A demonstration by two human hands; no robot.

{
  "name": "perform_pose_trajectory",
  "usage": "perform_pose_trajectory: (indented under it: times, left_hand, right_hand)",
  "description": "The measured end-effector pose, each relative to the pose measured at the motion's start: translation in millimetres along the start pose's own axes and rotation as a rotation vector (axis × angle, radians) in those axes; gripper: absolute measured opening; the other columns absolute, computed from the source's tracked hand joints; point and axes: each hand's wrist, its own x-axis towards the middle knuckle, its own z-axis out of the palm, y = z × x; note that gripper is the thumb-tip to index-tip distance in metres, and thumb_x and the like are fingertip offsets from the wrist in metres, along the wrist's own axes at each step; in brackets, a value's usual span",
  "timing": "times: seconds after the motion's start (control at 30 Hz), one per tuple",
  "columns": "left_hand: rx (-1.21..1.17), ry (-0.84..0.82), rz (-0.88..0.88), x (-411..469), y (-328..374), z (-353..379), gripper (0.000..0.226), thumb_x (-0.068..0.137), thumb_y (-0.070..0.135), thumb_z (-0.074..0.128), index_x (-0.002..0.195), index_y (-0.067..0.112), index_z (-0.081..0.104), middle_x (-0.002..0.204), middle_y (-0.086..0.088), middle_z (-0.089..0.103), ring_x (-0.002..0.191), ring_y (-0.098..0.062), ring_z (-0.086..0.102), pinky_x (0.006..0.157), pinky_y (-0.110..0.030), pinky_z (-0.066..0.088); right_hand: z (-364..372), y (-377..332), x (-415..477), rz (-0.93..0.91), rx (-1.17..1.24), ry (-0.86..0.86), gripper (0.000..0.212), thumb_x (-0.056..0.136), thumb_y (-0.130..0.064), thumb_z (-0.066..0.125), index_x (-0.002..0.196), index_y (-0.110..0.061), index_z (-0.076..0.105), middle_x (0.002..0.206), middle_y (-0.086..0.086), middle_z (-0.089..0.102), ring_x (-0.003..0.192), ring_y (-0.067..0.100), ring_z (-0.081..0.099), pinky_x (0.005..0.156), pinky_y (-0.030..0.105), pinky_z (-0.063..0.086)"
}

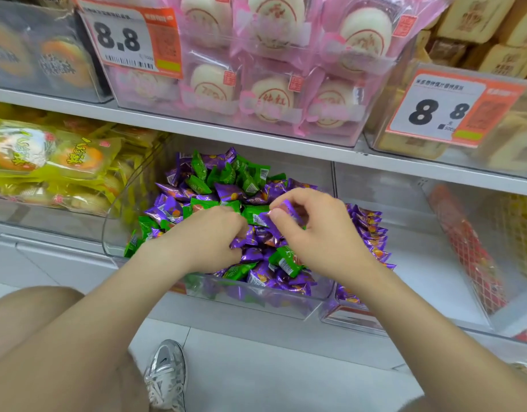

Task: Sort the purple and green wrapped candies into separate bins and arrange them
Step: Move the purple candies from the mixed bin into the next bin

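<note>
A clear plastic bin (256, 298) on the lower shelf holds a mixed heap of purple candies (226, 190) and green candies (250, 181). My left hand (208, 236) is dug into the middle of the heap, its fingers curled round purple candies (241, 239). My right hand (321, 230) hovers just right of it and pinches a purple candy (281, 214) between thumb and fingers. To the right stands a second clear bin (342, 318) with only purple candies (372, 230) in it.
Yellow-wrapped pastries (48, 162) fill the bin to the left, and red-netted packets (470, 248) lie in the bin at far right. The shelf above carries pink-wrapped buns (274, 96) and price tags (440, 111). My knee and a silver shoe (167, 376) are below on the tiled floor.
</note>
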Motion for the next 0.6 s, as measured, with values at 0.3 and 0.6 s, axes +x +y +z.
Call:
perform_pose_trajectory:
  times: [0.3, 0.6]
  left_hand:
    - [-0.125, -0.078, -0.013, 10.3, 26.0, 14.4, 0.036, 0.096, 0.047, 0.069, 0.129, 0.032, 0.067, 0.101, 0.001, 0.063, 0.107, -0.030, 0.065, 0.080, -0.038, 0.051]
    - [-0.234, 0.092, -0.097, 13.6, 44.2, 7.2, 0.007, 0.088, 0.032, 0.069, 0.094, 0.035, 0.066, 0.077, 0.009, 0.060, 0.082, -0.017, 0.056, 0.066, -0.033, 0.046]
  right_hand:
    - [-37.8, -0.1, -23.9, 0.224, 0.460, 0.048, 0.014, 0.092, -0.022, 0.080, 0.105, -0.028, 0.079, 0.085, 0.001, 0.080, 0.076, 0.029, 0.076, 0.077, 0.049, 0.064]
    - [-64.6, 14.9, -45.3, 0.248, 0.545, 0.047, 0.011, 0.093, -0.026, 0.078, 0.094, -0.015, 0.081, 0.079, 0.005, 0.077, 0.065, 0.011, 0.064, 0.064, 0.023, 0.049]
